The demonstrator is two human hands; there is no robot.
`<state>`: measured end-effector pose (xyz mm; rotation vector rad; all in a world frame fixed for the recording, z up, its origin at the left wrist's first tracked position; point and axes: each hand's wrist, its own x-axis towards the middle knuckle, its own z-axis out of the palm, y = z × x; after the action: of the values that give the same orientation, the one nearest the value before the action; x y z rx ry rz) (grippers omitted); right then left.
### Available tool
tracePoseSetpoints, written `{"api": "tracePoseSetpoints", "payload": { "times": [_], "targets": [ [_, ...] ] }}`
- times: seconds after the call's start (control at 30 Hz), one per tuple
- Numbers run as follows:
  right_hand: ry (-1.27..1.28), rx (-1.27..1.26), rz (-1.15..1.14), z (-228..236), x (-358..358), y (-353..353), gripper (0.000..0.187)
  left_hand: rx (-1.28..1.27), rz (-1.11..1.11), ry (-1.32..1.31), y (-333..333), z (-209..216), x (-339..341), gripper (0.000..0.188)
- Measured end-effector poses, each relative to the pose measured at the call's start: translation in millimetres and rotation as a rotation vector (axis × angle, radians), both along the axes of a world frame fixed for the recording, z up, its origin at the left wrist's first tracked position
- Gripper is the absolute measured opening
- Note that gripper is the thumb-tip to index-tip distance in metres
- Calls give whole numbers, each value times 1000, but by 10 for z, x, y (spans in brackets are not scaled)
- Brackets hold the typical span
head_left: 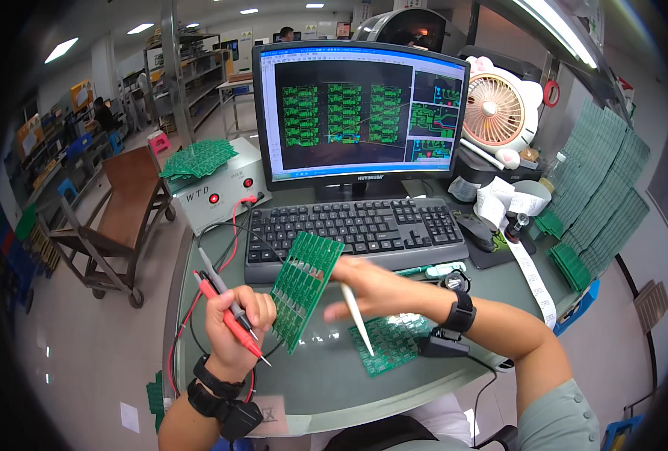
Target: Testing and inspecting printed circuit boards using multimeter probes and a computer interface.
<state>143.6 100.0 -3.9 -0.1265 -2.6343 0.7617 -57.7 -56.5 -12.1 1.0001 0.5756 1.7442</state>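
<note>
My left hand (232, 327) is closed around two test probes, a red probe (238, 329) and a grey and black probe (225, 284), tips pointing down to the right. Right beside its fingers, a green circuit board panel (304, 289) stands tilted above the table; whether those fingers grip its edge I cannot tell. My right hand (368, 289), partly smeared by motion, is at the panel's right edge. From it a white pen-like stick (357, 319) points down. Below that hand a second green circuit board panel (390, 342) lies flat on the table.
Behind the hands are a black keyboard (356, 229), a monitor (341, 113) with a board layout and a mouse (475, 232). Loose boards (197, 159) top a white tester box (221, 184) with red and black leads. At right stand a fan (495, 109) and stacked green boards (601, 188).
</note>
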Motion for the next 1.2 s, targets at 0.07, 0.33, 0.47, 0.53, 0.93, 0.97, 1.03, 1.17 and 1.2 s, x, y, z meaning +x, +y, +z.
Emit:
{"api": "tracePoseSetpoints", "payload": {
  "times": [0.07, 0.33, 0.47, 0.53, 0.93, 0.97, 1.03, 1.17, 1.2],
  "targets": [
    [-24, -496, 86, 145, -37, -330, 78, 1, -1, 29, -33, 30, 64, 45],
    [240, -1103, 170, 272, -40, -584, 79, 81, 27, 181, -8, 77, 184, 44],
    [-11, -97, 53, 525, 480, -416, 65, 13, 260, 55, 36, 90, 36, 38],
    [-164, 259, -41, 530, 631, -501, 63, -54, 269, 39, 24, 108, 2, 38],
    [-34, 52, 14, 162, 585, -543, 51, -227, -104, 559, -89, 255, 260, 39],
    [20, -66, 11, 195, 518, -533, 45, -265, -218, 655, -96, 303, 292, 37],
    [14, -741, -73, 285, 392, -627, 37, -339, -316, 686, -81, 405, 357, 30],
    [-55, -1040, -76, 282, 349, -615, 30, -619, -495, 870, -25, 468, 536, 31],
    [40, -1028, -64, 251, 375, -630, 27, -527, -459, 824, -26, 405, 521, 34]
  ]
}}
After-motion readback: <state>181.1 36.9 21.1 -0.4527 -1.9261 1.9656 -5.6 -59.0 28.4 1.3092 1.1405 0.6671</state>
